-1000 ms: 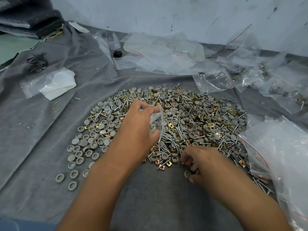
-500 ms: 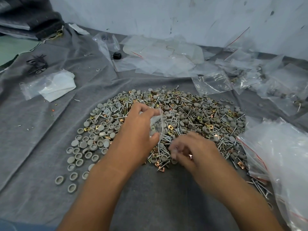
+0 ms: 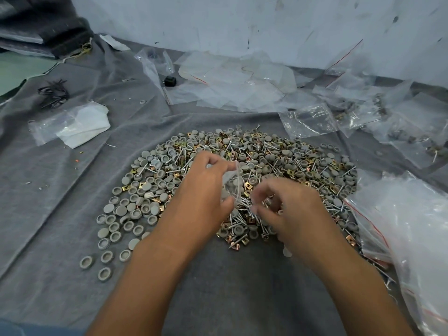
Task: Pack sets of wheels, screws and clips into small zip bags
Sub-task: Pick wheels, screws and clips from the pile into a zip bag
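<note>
Small zip bag [image 3: 231,184] in left hand [image 3: 203,190], grey wheels [image 3: 234,189] inside.

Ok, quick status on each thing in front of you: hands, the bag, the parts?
Left hand: pinching a small zip bag.
Small zip bag: mouth held open, upright over the pile.
Right hand: fingers curled at the bag's mouth, blurred; cannot tell what it holds.
Pile of parts: loose, mixed on the grey cloth.
Stack of bags: lying at right.
</note>
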The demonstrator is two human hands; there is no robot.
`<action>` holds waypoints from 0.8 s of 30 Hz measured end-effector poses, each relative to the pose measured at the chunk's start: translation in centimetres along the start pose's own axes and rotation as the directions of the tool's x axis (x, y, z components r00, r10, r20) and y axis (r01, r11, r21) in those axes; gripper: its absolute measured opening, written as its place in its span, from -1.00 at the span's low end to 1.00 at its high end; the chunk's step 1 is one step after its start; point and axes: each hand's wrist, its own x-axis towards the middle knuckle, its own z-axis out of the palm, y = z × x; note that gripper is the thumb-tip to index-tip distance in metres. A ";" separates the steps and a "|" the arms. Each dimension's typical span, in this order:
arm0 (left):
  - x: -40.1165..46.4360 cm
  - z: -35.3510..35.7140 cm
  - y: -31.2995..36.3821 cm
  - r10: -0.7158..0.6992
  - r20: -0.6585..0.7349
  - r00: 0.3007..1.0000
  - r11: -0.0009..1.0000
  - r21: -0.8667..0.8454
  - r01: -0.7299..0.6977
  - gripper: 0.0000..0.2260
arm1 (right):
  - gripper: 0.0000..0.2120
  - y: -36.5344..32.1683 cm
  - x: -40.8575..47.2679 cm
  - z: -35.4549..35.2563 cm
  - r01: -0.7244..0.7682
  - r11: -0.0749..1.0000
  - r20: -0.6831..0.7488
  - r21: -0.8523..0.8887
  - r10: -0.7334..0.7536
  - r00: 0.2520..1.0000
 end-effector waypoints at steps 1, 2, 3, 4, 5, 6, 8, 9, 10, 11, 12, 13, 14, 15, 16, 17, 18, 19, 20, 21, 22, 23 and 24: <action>0.0 0.0 0.0 -0.001 0.000 1.000 1.000 0.003 0.001 -0.51 | -0.75 0.5 -0.3 -0.1 -0.002 0.997 0.114 -0.071 0.010 0.993; 0.0 0.0 0.1 0.001 0.001 1.000 1.000 0.008 -0.001 -0.51 | -0.69 0.7 -0.5 0.1 0.010 0.989 0.195 -0.146 0.019 0.981; 0.0 0.0 0.1 0.003 0.000 1.000 1.000 0.011 -0.003 -0.50 | -0.64 0.8 -0.8 0.3 0.027 0.977 0.242 -0.211 0.025 0.970; 0.0 0.1 0.1 0.004 -0.002 1.000 1.000 0.013 -0.004 -0.50 | -0.59 0.8 -0.9 0.6 0.044 0.964 0.267 -0.262 0.029 0.963; 0.0 0.1 0.1 0.004 -0.004 1.000 1.000 0.013 -0.004 -0.50 | -0.58 0.7 -0.9 0.9 0.056 0.954 0.282 -0.295 0.030 0.959; 0.0 0.1 0.1 0.003 -0.004 1.000 1.000 0.013 -0.003 -0.50 | -0.58 0.7 -0.9 1.0 0.064 0.948 0.291 -0.311 0.032 0.956; 0.0 0.2 0.0 -0.004 0.000 1.000 1.000 0.012 0.004 -0.49 | -0.62 0.8 -0.9 1.1 0.065 0.948 0.300 -0.310 0.033 0.953; 0.0 0.2 0.0 -0.006 0.002 1.000 1.000 0.013 0.006 -0.49 | -0.65 0.8 -1.0 1.0 0.069 0.950 0.303 -0.305 0.028 0.953; 0.0 0.2 0.0 -0.004 0.005 1.000 1.000 0.015 0.004 -0.49 | -0.68 0.9 -1.1 1.0 0.076 0.950 0.303 -0.302 0.020 0.953; 0.0 0.2 0.1 -0.002 0.008 1.000 1.000 0.016 0.002 -0.49 | -0.71 0.9 -1.3 0.9 0.082 0.951 0.300 -0.298 0.011 0.954; 0.0 0.2 0.1 0.001 0.010 1.000 1.000 0.016 -0.001 -0.49 | -0.74 0.9 -1.4 0.8 0.087 0.953 0.297 -0.290 0.003 0.955; 0.0 0.2 0.1 0.003 0.011 1.000 1.000 0.016 -0.003 -0.49 | -0.77 1.0 -1.4 0.6 0.086 0.959 0.297 -0.270 -0.002 0.955; 0.0 0.2 0.1 0.006 0.011 1.000 1.000 0.017 -0.006 -0.49 | -0.79 1.0 -1.3 0.4 0.071 0.971 0.287 -0.229 -0.003 0.958; 0.0 0.3 0.1 0.009 0.010 1.000 1.000 0.018 -0.009 -0.49 | -0.81 1.0 -1.2 0.2 0.047 0.985 0.255 -0.165 -0.004 0.967; 0.0 0.3 0.1 0.010 0.009 1.000 1.000 0.018 -0.010 -0.49 | -0.83 0.8 -1.0 -0.1 0.033 0.996 0.188 -0.089 -0.015 0.982; -0.1 0.3 0.1 0.011 0.007 1.000 1.000 0.016 -0.011 -0.49 | -0.84 0.6 -0.8 -0.3 0.044 0.999 0.084 -0.016 -0.042 0.996; -0.1 0.3 0.2 0.011 0.005 1.000 1.000 0.011 -0.011 -0.49 | -0.85 0.2 -0.6 -0.5 0.079 0.996 -0.029 0.046 -0.078 0.997; -0.1 0.3 0.2 0.013 0.004 1.000 1.000 0.005 -0.013 -0.50 | -0.87 -0.4 -0.4 -0.5 0.125 0.988 -0.125 0.090 -0.113 0.986; 0.0 0.4 0.2 0.016 0.004 1.000 1.000 -0.002 -0.016 -0.52 | -0.88 -1.0 -0.2 -0.4 0.164 0.980 -0.188 0.114 -0.141 0.972; 0.0 0.5 0.3 0.021 0.007 1.000 1.000 -0.010 -0.021 -0.55 | -0.88 -1.5 0.1 -0.1 0.189 0.975 -0.226 0.117 -0.160 0.961; 0.1 0.5 0.4 0.028 0.009 1.000 0.999 -0.018 -0.028 -0.59 | -0.87 -1.9 0.3 0.4 0.202 0.974 -0.247 0.102 -0.172 0.954; 0.1 0.6 0.4 0.034 0.010 0.999 0.999 -0.021 -0.034 -0.63 | -0.86 -2.1 0.6 0.8 0.203 0.976 -0.253 0.074 -0.179 0.951; 0.1 0.6 0.4 0.037 0.008 0.999 0.999 -0.019 -0.037 -0.65 | -0.86 -2.1 0.8 1.1 0.198 0.979 -0.247 0.041 -0.182 0.952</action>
